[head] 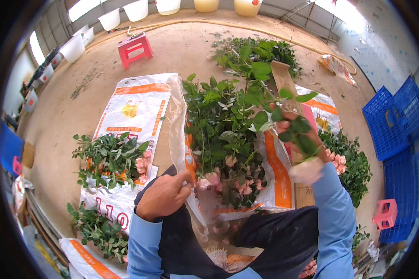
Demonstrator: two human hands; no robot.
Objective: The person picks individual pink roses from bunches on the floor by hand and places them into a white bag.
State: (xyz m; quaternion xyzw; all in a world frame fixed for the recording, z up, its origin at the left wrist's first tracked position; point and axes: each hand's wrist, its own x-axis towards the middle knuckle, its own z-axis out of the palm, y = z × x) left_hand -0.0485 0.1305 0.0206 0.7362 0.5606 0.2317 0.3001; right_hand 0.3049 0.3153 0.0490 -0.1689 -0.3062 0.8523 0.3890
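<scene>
My right hand (296, 134) is raised over the right side of the flower pile, fingers closed around a leafy rose stem. The pale rose bloom (305, 171) on it hangs down near my wrist, blurred, while leaves and stem reach up and left. My left hand (167, 195) is curled at the rim of a white woven sack (177, 122); whether it pinches the rim is unclear. Between my hands, a pile of pink roses (213, 178) lies on sacking, blooms towards me and green leaves (216, 115) pointing away. A wooden board (284, 78) runs along the pile's right side.
Bundled roses lie on sacks at left (115, 158) and right (349, 164). More cut greenery (265, 52) sits beyond the pile. A pink stool (135, 48) stands far left, another stool (385, 213) at right by blue crates (398, 115). White tubs (136, 10) and a hose (202, 21) line the back.
</scene>
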